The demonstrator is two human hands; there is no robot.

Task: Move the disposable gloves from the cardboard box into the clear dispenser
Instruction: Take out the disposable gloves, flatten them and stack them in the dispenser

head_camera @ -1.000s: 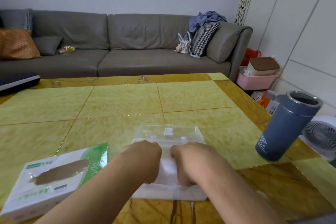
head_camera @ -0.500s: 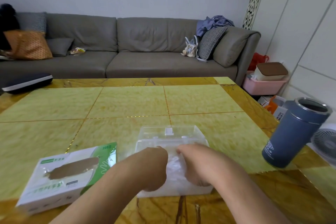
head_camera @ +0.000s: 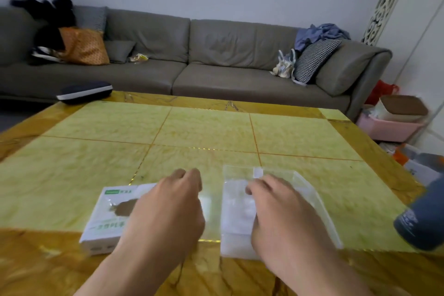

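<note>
Head view: white-and-green cardboard glove box [head_camera: 113, 216] lies at 9 o'clock from the clear plastic dispenser [head_camera: 271, 209], long axis left-right; left hand [head_camera: 168, 209] over it, fingers loosely curled, empty; right hand [head_camera: 281, 214] rests on whitish disposable gloves [head_camera: 237, 214] inside the dispenser, grip unclear; left is nearer on the yellow table [head_camera: 192, 132].

Both bare forearms reach forward from the bottom edge, side by side, backs of the hands turned up. The left hand [head_camera: 165, 209] is held palm down with its fingers loosely bent and pointing away, knuckles raised. The right hand [head_camera: 281, 211] lies a little apart from it, also palm down, its fingers bent downward at the tips. The picture is blurred, so whether either pinches anything is unclear.
</note>
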